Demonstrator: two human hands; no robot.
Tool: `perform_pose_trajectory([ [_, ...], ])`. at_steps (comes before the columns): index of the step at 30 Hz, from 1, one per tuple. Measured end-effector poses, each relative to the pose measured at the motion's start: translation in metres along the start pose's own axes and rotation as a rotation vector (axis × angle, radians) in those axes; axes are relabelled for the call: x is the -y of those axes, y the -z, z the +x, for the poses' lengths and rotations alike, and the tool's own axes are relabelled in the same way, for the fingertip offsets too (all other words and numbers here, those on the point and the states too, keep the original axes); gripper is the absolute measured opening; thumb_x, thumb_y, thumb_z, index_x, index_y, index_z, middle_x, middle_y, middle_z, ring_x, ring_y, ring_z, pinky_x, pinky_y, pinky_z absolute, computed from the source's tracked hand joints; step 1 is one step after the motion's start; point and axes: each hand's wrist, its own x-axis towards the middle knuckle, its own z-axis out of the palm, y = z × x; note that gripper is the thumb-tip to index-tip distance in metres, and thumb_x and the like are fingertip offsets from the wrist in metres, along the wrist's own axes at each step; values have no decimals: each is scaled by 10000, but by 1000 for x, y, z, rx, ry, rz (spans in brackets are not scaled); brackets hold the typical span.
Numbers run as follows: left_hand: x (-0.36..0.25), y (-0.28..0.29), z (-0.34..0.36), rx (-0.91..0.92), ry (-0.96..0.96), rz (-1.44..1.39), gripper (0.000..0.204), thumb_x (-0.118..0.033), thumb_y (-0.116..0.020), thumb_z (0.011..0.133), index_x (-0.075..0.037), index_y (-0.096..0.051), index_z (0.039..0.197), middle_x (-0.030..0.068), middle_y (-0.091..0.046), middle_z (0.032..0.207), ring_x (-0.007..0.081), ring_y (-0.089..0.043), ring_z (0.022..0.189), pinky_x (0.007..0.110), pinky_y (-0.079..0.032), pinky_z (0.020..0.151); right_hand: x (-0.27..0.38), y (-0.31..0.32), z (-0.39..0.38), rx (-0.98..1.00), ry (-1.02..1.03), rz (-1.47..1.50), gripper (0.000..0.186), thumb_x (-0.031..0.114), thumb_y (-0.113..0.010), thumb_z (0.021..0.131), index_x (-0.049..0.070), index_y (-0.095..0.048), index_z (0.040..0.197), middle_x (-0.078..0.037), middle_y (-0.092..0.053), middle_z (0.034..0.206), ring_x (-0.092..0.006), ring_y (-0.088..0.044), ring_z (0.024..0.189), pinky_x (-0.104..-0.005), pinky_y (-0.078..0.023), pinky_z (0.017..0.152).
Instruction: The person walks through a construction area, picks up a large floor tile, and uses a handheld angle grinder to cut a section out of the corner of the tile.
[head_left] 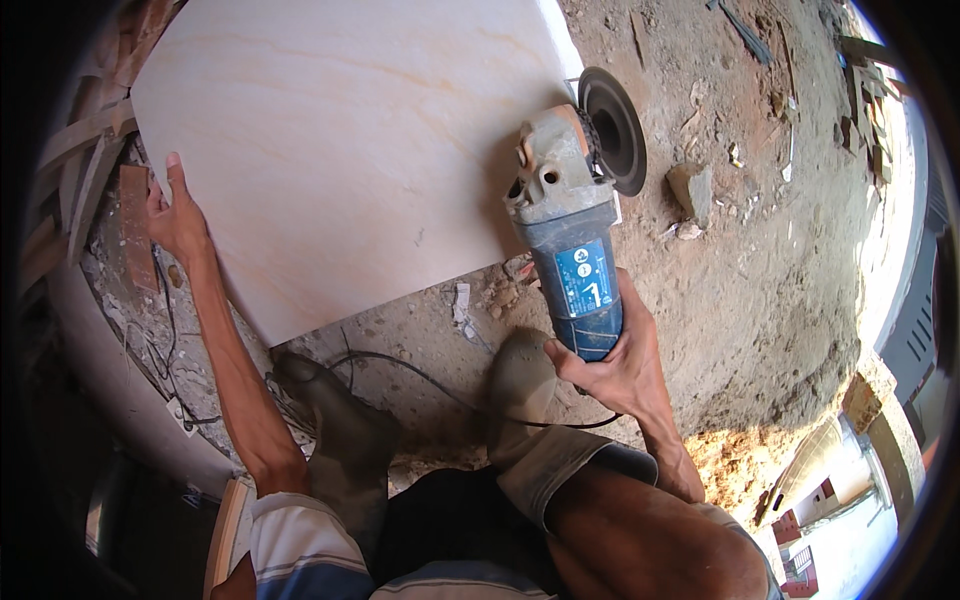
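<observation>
A large cream tile [340,150] with faint tan veins fills the upper left of the head view. My left hand [180,222] is closed on the tile's left edge, thumb uppermost and fingers curled at the side. In my right hand [628,365] is a blue angle grinder [575,265] with a dusty grey metal head, gripped by its body. The grinder lies over the tile's right edge. Its dark cutting disc [615,130] stands upright just beyond that edge; whether the disc touches the tile or spins, I cannot tell.
A black power cord [430,378] runs from the grinder past my boots [345,420]. Rough dirt ground [760,270] with a stone chunk [690,190] and scraps lies to the right. Wooden boards [95,150] are piled at the left, near a brown block [138,225].
</observation>
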Motion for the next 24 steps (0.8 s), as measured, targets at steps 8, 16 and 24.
perform_pose_trajectory([
  [8,-6,-4,-3,-37,-2,32,884,-474,-892,885,192,-563,1365,247,-729,1195,238,-734,978,331,-603,870,0,-3,4,-10,12,41,675,192,-860,761,-29,-562,1325,-157,-746,1023,-202,-726,940,-376,-587,869],
  [16,-5,-3,-3,-33,3,54,859,-502,-887,880,168,-601,1333,222,-752,1131,225,-738,931,326,-606,832,7,-2,9,-14,40,-22,674,189,-860,750,-24,-569,1319,-161,-749,1022,-211,-730,938,-373,-578,870],
  [24,2,-3,0,-35,1,12,857,-513,-899,864,156,-600,1309,208,-749,1109,222,-734,923,322,-603,824,-1,-2,0,-34,38,-17,684,197,-868,743,-25,-569,1317,-158,-751,1002,-216,-739,927,-367,-580,867],
])
